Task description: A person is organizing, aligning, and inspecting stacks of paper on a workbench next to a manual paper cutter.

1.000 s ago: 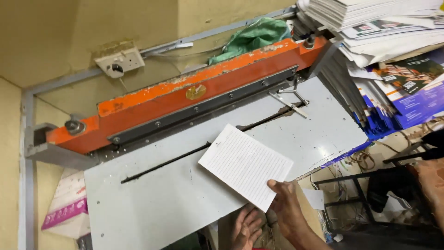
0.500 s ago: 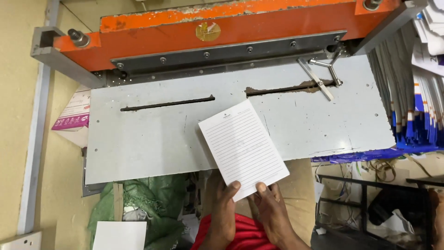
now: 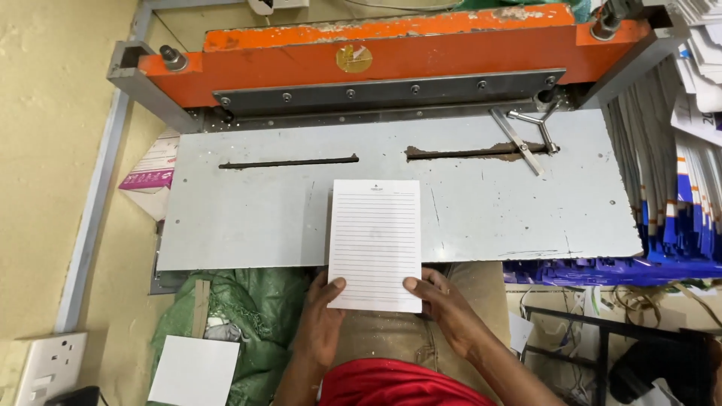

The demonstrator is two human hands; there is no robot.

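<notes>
Seen from the head camera looking straight down, a stack of white lined notepad sheets (image 3: 374, 242) lies squarely on the grey metal table (image 3: 248, 218) of an orange-topped paper cutting machine (image 3: 391, 46), with its near end overhanging the table's front edge above the person's lap. The left hand (image 3: 320, 323) grasps the stack's near left corner, thumb on top of the paper and the fingers hidden beneath it. The right hand (image 3: 442, 304) grasps the near right corner in the same way, thumb pressed on the upper face. The stack's far edge sits between two dark slots in the table, the long narrow slot (image 3: 288, 162) to the left and the rough-edged slot (image 3: 466, 152) to the right, well short of the dark steel clamp bar (image 3: 391, 90) under the orange beam. A bright metal backstop bracket (image 3: 524, 135) rests at the right slot's end. To the right of the table, a row of blue and white printed booklets (image 3: 673, 218) stands packed on edge. Below the table on the left lies a crumpled green sack (image 3: 252, 319) with a blank white sheet (image 3: 194, 370) on it, and a pink and white cardboard box (image 3: 150, 177) pokes out beside the table's left edge. A white wall socket (image 3: 47, 367) shows at the lower left.
</notes>
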